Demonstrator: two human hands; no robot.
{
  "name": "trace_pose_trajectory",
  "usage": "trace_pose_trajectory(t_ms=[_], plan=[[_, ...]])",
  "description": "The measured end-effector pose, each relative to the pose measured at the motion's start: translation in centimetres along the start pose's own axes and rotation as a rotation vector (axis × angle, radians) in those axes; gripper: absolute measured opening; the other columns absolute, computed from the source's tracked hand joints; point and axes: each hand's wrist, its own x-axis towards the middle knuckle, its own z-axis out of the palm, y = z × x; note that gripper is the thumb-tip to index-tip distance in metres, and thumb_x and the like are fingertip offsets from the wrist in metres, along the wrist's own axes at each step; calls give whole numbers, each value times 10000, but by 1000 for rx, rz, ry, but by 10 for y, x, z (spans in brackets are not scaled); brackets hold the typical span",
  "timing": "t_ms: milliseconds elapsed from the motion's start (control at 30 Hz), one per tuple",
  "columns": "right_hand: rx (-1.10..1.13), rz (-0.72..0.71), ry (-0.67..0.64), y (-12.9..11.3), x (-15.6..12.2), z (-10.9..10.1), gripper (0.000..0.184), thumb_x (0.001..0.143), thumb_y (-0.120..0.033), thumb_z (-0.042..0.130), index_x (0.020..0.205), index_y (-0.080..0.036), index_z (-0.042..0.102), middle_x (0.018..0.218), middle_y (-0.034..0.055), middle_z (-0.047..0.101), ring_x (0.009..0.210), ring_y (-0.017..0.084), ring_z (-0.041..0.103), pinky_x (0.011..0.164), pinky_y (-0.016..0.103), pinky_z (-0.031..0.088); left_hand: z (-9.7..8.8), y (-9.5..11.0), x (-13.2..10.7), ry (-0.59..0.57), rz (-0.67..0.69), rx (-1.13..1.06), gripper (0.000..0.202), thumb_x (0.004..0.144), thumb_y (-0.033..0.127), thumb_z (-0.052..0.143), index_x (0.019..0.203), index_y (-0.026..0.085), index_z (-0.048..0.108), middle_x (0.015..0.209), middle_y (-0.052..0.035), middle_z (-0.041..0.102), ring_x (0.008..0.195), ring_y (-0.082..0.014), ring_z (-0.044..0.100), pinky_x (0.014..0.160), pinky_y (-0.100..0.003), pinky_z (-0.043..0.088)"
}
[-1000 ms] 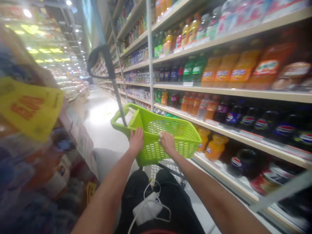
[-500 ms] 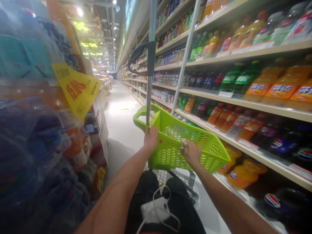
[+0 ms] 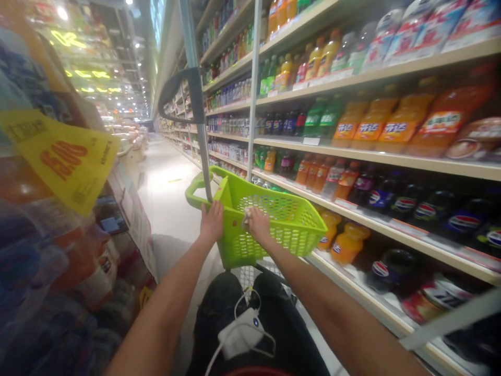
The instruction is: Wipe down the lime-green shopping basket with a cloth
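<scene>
A lime-green perforated shopping cart basket (image 3: 289, 201) sits ahead of me, joined to a tall metal pole with a dark looped handle (image 3: 195, 96). My left hand (image 3: 212, 222) grips the basket's near rim beside the pole, thumb apart from the fingers. Closed around a small crumpled whitish cloth (image 3: 247, 215), my right hand (image 3: 259, 225) presses against the same near rim, further right. Most of the cloth is hidden by the fingers. On my lap rests a white device like a power bank (image 3: 240, 331) with a white cable.
Shelves (image 3: 352, 151) of soft drink bottles run along the right, close to the basket. On the left, wrapped bottle packs (image 3: 35, 292) are stacked beneath a yellow price sign (image 3: 62, 159). A pale floor aisle (image 3: 160, 162) stretches ahead.
The basket, pole and both hands appear further left in view, and the shelves have shifted left too. The right hand with the cloth has slid along the rim, nearer the left hand.
</scene>
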Motion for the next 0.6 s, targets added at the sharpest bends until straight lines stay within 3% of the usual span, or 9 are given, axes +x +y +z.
trace_pose_trajectory(t_ms=[200, 267, 400, 500, 600], plan=[[143, -191, -12, -70, 22, 19, 415, 837, -132, 361, 1231, -168, 485, 1305, 96, 492, 1200, 219, 411, 981, 411, 286, -4, -8, 1, 73, 2, -53, 593, 800, 149, 305, 1379, 51, 222, 1460, -132, 236, 1347, -205, 212, 1074, -493, 194], [137, -249, -13, -82, 28, 21, 413, 855, -145, 355, 1249, -182, 472, 1329, 93, 469, 1214, 220, 399, 998, 435, 266, -5, -11, 1, 111, 1, -50, 580, 809, 152, 299, 1378, 63, 230, 1456, -134, 245, 1341, -201, 233, 1077, -485, 190], [113, -271, -57, -65, 25, 12, 418, 854, -132, 352, 1236, -244, 480, 1312, 60, 492, 1185, 211, 435, 1024, 491, 213, -7, -15, 1, 134, 21, -47, 574, 796, 125, 313, 1367, 89, 266, 1447, -139, 265, 1325, -222, 272, 1072, -536, 156], [98, -136, -53, -32, 16, 0, 399, 820, -136, 403, 1192, -226, 515, 1263, 70, 531, 1152, 219, 462, 1028, 499, 203, -7, -11, 1, 159, 14, -103, 598, 754, 84, 361, 1349, 99, 307, 1441, -141, 285, 1316, -240, 289, 1067, -549, 164], [114, 6, 27, -12, 13, -10, 368, 781, -128, 438, 1123, -171, 565, 1267, 106, 513, 1172, 232, 437, 1006, 441, 266, -3, 4, 3, 179, -9, -273, 569, 726, 86, 432, 1293, 97, 397, 1388, -154, 384, 1275, -242, 359, 1049, -469, 275]])
